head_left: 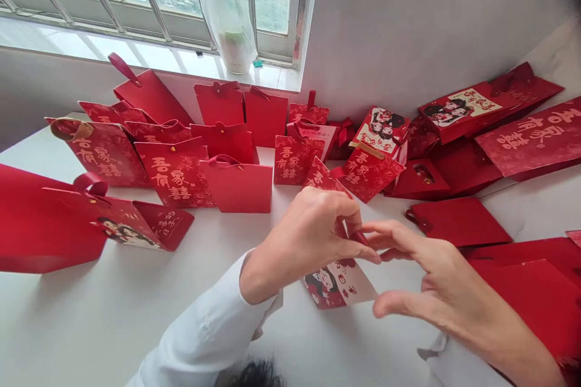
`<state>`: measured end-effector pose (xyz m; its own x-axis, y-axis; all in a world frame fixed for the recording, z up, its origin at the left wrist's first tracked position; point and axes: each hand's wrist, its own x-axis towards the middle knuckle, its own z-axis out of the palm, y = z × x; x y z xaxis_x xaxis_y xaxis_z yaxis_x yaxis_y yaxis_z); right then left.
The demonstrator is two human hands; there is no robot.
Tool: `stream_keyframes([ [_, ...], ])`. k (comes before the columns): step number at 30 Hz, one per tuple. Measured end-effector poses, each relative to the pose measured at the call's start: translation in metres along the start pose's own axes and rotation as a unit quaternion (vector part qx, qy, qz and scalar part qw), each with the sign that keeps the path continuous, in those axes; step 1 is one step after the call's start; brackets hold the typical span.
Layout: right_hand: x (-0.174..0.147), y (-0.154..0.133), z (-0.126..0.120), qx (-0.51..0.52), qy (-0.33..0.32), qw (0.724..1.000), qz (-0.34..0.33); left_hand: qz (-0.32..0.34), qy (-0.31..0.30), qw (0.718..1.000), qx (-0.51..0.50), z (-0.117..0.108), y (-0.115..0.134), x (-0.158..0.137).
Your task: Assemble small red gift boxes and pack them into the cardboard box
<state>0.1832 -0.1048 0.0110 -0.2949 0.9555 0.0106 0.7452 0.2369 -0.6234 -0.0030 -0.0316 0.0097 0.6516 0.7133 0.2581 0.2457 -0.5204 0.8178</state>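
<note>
Bare white table (91, 314) near left; upright red gift bags (181, 175) crowding behind, flat bags (458, 221) right.

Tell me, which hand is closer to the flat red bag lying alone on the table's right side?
Right. The right hand is just below-left of the flat red bag; the left hand is farther left.
</note>
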Motion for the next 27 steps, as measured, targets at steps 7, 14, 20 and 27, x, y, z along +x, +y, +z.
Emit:
stream_keyframes([
  [7, 0.022, 0.003, 0.013, -0.022, -0.029, 0.999, 0.035, -0.025, -0.035, 0.999, -0.014, -0.008, -0.009, 0.005],
  [14, 0.019, 0.006, 0.002, -0.022, -0.043, 0.999, 0.012, -0.027, -0.109, 0.993, 0.029, -0.012, -0.025, -0.009],
  [20, 0.001, -0.001, -0.003, -0.056, -0.015, 0.996, -0.073, -0.076, -0.042, 0.994, 0.067, 0.022, -0.022, -0.035],
  [27, -0.018, -0.014, -0.014, -0.073, -0.100, 0.986, -0.109, -0.021, -0.050, 0.992, 0.110, 0.030, -0.006, -0.047],
])
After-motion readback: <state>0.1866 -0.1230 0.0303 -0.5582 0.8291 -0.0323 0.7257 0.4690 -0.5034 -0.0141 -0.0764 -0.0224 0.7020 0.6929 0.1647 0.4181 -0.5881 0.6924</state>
